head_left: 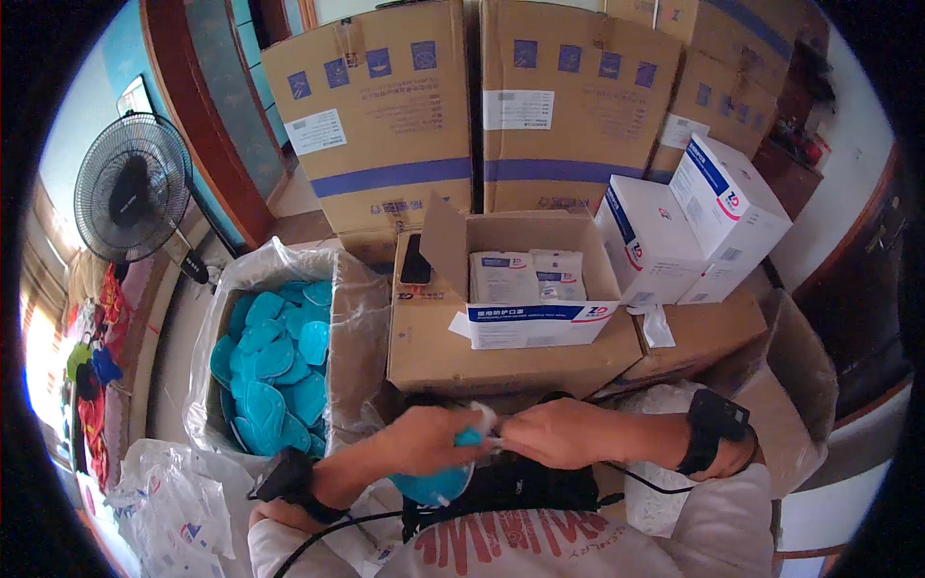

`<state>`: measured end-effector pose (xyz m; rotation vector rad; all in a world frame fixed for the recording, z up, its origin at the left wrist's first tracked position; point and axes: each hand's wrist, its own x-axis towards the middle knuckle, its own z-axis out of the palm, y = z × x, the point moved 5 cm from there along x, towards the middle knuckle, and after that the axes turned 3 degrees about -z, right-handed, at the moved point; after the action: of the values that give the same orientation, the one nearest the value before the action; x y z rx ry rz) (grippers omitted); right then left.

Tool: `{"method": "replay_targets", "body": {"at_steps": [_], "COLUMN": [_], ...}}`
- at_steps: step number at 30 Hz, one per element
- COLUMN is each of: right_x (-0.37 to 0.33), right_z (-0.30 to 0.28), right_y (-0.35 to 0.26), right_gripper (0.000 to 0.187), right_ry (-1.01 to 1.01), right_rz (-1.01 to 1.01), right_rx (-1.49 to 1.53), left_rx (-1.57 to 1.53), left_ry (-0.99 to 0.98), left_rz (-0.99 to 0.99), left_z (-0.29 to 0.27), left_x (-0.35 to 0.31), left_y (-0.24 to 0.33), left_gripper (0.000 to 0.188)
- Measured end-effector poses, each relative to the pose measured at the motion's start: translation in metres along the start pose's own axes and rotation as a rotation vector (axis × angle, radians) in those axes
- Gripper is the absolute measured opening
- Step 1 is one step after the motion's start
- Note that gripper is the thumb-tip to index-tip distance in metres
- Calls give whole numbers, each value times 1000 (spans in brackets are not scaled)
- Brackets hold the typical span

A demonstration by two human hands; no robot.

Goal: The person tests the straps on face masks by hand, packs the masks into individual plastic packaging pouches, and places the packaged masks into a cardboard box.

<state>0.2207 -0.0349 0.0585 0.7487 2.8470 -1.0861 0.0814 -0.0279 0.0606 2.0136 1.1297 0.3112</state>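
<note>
My two hands meet low in the middle, in front of my body. My left hand [429,439] is closed on a teal face mask [434,484], whose cup hangs below the fingers near my lap. Beside it, my right hand [551,433] is also closed, its fingertips pinching at a white strap-like part [484,418] of the mask. The fingers partly hide this spot, and it is slightly blurred. To the left, many more teal masks lie heaped in a carton lined with clear plastic [349,337].
Ahead, an open white-and-blue box [525,333] holding white packets [505,277] stands on a brown carton [501,371]. A black phone [416,260] lies beside it. Two white boxes [647,236] are at the right, tall cartons [385,135] behind. A fan [133,188] stands far left.
</note>
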Motion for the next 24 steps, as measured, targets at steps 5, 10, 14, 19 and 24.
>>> {"method": "replay_targets", "body": {"at_steps": [5,10,14,19,24], "right_x": [-9,-33,-54,-89,-35], "right_z": [1,-2,-6,-44,-45], "right_y": [-13,-13,0,75,109], "right_gripper": [26,22,21,21,20], "right_ry": [-64,-176,-173,300,660], "right_rz": [-136,-28,-39,285,228], "right_rx": [112,208,233,630,1230], "left_rx": [185,159,230,-172,-502], "left_ry": [-327,-345,-310,272,453], "left_rz": [273,387,356,-232,-298], "left_z": [16,0,-19,-89,-94], "left_x": [-4,-19,-28,-47,-15], "left_y": [16,19,6,-49,-49], "left_gripper": [20,19,20,21,25]}}
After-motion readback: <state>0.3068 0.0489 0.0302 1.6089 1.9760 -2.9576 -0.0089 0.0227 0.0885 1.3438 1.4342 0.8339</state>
